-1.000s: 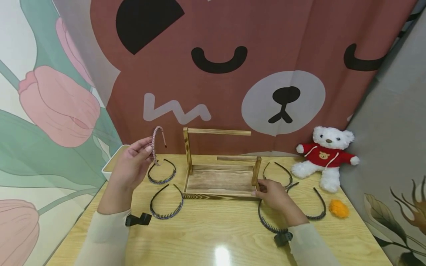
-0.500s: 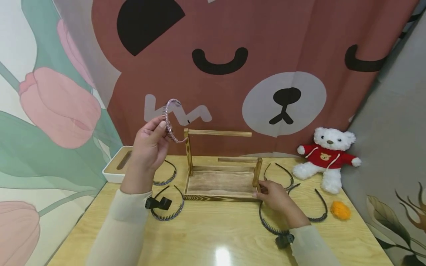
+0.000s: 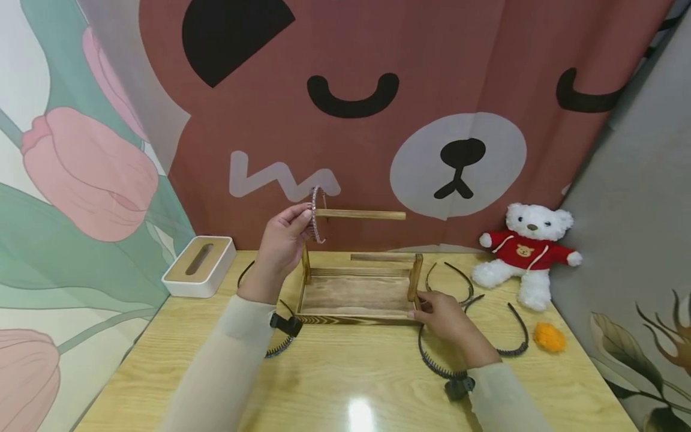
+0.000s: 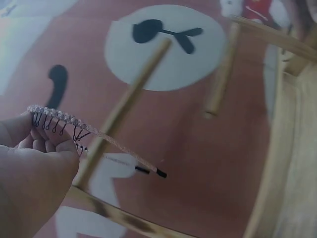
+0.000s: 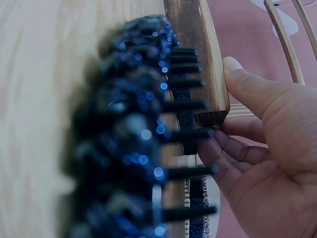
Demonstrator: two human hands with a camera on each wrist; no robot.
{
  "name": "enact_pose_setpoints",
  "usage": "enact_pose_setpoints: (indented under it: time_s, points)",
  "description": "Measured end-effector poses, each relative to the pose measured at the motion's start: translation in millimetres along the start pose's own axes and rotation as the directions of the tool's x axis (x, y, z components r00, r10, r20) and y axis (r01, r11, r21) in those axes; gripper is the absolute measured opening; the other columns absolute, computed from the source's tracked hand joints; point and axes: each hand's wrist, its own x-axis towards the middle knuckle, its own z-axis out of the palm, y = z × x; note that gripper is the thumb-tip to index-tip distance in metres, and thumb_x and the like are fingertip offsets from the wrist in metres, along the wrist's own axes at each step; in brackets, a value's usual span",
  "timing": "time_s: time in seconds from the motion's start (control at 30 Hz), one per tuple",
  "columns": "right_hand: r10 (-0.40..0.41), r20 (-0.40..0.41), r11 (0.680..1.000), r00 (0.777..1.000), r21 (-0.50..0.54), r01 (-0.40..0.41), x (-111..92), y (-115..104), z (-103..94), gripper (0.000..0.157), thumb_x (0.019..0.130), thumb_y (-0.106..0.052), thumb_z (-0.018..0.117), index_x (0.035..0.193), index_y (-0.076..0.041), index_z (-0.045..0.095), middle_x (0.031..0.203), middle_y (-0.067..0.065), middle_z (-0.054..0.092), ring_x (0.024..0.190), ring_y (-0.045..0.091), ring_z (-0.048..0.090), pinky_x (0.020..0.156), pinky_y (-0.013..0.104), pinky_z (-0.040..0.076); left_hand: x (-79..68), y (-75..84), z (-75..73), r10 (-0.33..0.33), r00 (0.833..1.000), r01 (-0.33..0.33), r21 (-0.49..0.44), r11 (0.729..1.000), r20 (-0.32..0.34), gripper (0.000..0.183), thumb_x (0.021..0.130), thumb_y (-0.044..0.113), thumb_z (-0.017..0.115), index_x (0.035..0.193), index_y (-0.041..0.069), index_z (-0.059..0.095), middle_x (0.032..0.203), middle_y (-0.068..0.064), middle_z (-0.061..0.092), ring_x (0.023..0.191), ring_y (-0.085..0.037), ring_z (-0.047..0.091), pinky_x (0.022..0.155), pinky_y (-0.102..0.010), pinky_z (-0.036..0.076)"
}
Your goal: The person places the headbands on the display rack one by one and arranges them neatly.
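My left hand [image 3: 283, 240] pinches a pink beaded headband [image 3: 314, 223] between thumb and fingers, at the left end of the upper rod [image 3: 367, 214] of a wooden rack [image 3: 358, 321]. In the left wrist view, the headband's toothed arch [image 4: 64, 116] is by the fingers, and its black-tipped ends hang beside the rod [image 4: 121, 109], one arm crossing in front of it. My right hand [image 3: 445, 318] grips the front right corner of the rack's base; in the right wrist view its thumb lies along the wooden edge [image 5: 205, 59]. A dark blue headband [image 5: 133, 129] fills the foreground there.
Dark headbands lie on the table either side of the rack, one [image 3: 513, 351] at the right and one [image 3: 281, 348] partly behind the left forearm. A tissue box [image 3: 197, 270], a white teddy bear [image 3: 526, 252] and an orange fluffy ball [image 3: 549, 337] stand around.
My left hand rises, then travels right with the pink headband, bringing it to the upper rod's left end. The right hand stays on the rack's corner.
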Motion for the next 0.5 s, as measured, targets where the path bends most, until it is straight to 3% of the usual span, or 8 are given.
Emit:
enact_pose_setpoints:
  time_s: [0.23, 0.37, 0.5]
  points:
    - [0.007, -0.001, 1.0, 1.0, -0.012, -0.007, 1.5, 0.6, -0.1, 0.067, 0.103, -0.029, 0.079, 0.155, 0.007, 0.056, 0.13, 0.023, 0.072, 0.112, 0.034, 0.077, 0.09, 0.046, 0.066, 7.4, -28.4, -3.7, -0.066, 0.993, 0.067, 0.004, 0.998, -0.094, 0.013, 0.11, 0.002, 0.062, 0.111, 0.002, 0.075, 0.096, -0.001, 0.073, 0.088, -0.011, 0.069, 0.078, -0.022, 0.06]
    - [0.007, 0.002, 1.0, 1.0, -0.02, -0.007, 2.1, 1.7, 0.4, 0.067, 0.103, -0.03, 0.079, 0.154, 0.007, 0.057, 0.131, 0.024, 0.072, 0.112, 0.034, 0.076, 0.09, 0.046, 0.066, 11.7, -37.0, -5.1, -0.088, 0.987, 0.09, 0.005, 0.996, -0.137, 0.02, 0.11, 0.003, 0.063, 0.124, -0.008, 0.071, 0.096, -0.002, 0.074, 0.085, -0.011, 0.069, 0.075, -0.022, 0.06]
    - [0.016, 0.008, 1.0, 1.0, -0.024, -0.016, 1.4, 1.3, 0.2, 0.066, 0.104, -0.03, 0.078, 0.155, 0.006, 0.057, 0.135, 0.025, 0.071, 0.113, 0.034, 0.076, 0.091, 0.047, 0.066, 14.5, -41.8, -7.1, -0.111, 0.981, 0.113, 0.002, 0.994, -0.16, 0.021, 0.11, 0.006, 0.064, 0.125, -0.006, 0.073, 0.102, -0.004, 0.075, 0.088, -0.013, 0.07, 0.078, -0.024, 0.061]
